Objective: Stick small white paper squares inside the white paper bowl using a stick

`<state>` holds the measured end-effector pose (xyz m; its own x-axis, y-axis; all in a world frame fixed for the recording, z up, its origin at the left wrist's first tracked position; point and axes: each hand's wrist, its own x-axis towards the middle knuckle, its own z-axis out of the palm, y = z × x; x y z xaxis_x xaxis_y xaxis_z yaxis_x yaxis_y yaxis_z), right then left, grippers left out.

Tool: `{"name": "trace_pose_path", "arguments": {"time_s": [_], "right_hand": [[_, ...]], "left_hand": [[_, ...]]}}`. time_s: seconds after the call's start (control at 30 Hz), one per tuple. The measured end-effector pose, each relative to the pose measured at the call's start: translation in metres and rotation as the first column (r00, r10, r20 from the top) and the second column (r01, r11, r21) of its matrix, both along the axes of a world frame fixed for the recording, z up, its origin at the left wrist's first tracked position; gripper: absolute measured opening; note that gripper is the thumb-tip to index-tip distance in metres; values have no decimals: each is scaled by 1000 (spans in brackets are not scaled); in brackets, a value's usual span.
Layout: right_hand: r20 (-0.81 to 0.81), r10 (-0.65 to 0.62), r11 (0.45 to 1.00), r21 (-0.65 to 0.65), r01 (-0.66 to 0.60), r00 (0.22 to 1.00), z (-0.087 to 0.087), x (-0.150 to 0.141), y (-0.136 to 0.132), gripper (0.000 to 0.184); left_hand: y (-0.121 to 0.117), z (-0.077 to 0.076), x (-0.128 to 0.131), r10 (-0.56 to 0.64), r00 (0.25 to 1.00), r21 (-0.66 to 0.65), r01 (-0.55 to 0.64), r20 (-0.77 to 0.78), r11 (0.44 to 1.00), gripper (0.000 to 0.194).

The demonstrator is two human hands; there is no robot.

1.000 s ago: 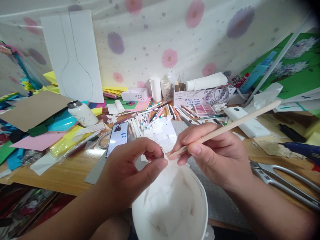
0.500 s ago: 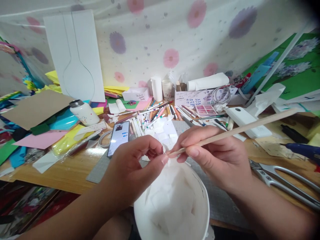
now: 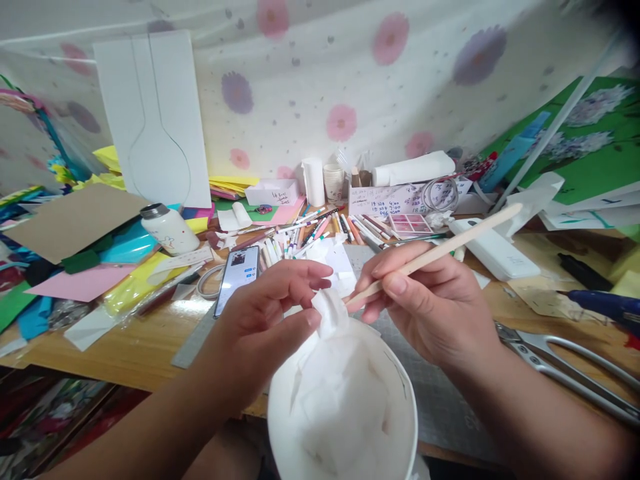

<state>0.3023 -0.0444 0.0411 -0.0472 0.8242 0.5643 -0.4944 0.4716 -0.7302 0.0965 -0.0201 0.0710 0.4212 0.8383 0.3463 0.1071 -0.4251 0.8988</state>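
My right hand [image 3: 435, 300] grips a flat wooden craft stick [image 3: 450, 248] between thumb and fingers. The stick slants up to the right, and its lower end meets a curled strip of white paper [image 3: 331, 313]. That strip stands at the far rim of a white bowl-like container [image 3: 409, 413], whose inside looks lined with pale paper pieces. My left hand [image 3: 270, 320] is just left of the strip, thumb and fingers parted. Its thumb tip is at the strip's edge; whether it touches is hard to tell.
Scissors [image 3: 560, 363] and a blue glue gun [image 3: 603, 303] lie at the right. Many markers [image 3: 320, 230] spread behind my hands. A phone [image 3: 237, 280], tape roll [image 3: 210, 281] and white bottle [image 3: 169, 230] are on the left. A grey mat [image 3: 445, 400] lies beneath the container.
My left thumb and fingers have parted from their pinch at the stick's tip. The white strip now shows curled up at the rim. The stick has tilted more steeply.
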Motion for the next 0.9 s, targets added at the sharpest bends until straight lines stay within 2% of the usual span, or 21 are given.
{"name": "trace_pose_path", "arguments": {"time_s": [0.33,0.4,0.47,0.53,0.57,0.63,0.73,0.8,0.87,0.9], "right_hand": [[34,1,1000,-29,0,999,0,-2,-5,7],[51,-37,999,-30,38,998,-2,0,-3,5],[136,-152,987,-40,159,979,-4,3,3,4],[339,-320,934,-46,355,885,-8,8,12,10],[471,-395,887,-29,461,789,-9,10,17,12],[605,-435,838,2,545,667,-10,14,24,11],[636,-483,808,60,586,602,-8,16,24,15],[572,-508,824,104,557,644,-5,14,16,10],[307,-409,912,149,381,859,-2,10,5,7],[276,-321,945,159,287,906,-1,8,0,7]], "left_hand": [[1,-2,-3,-79,995,-18,78,-61,997,12],[3,-3,-3,-49,996,19,51,-80,999,12],[5,-4,-4,40,995,73,-34,-90,997,13],[7,-4,-5,128,986,109,-117,-104,987,13],[8,-4,-5,152,981,117,-138,-117,983,13],[9,-4,-5,159,975,146,-137,-157,980,13],[7,-4,-4,166,961,237,-112,-222,965,13],[5,-4,-3,191,947,303,-109,-257,947,13],[3,-4,-2,227,933,380,-111,-277,918,13],[1,-4,-1,243,927,421,-106,-286,901,13]]}}
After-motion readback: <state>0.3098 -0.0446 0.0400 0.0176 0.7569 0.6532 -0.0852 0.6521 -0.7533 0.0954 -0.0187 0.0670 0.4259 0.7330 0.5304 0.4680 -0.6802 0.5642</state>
